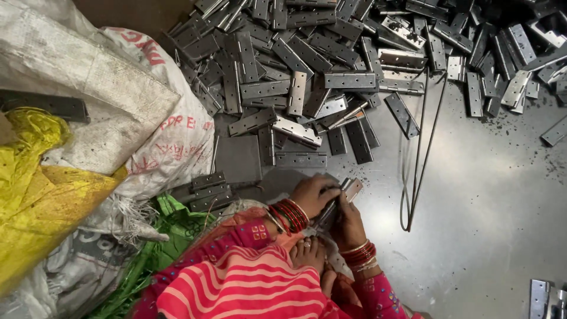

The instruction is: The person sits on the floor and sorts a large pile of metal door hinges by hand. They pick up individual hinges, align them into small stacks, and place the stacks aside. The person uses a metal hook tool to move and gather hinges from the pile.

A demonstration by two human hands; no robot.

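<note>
Fingers of both hands, the left hand [316, 194] and the right hand [348, 224], are closing around a metal hinge [341, 199], seemingly pinching it between them, its long axis slanting up-right toward the hinge pile [331, 77] beyond.

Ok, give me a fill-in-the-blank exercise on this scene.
1. Both hands, left hand and right hand, hold one metal ____.
2. The bangles on the wrists are ____ in colour.
3. The pile of hinges lies on the ____.
4. The sack left of the person is ____.

Missing words: hinge; red; floor; yellow
</note>
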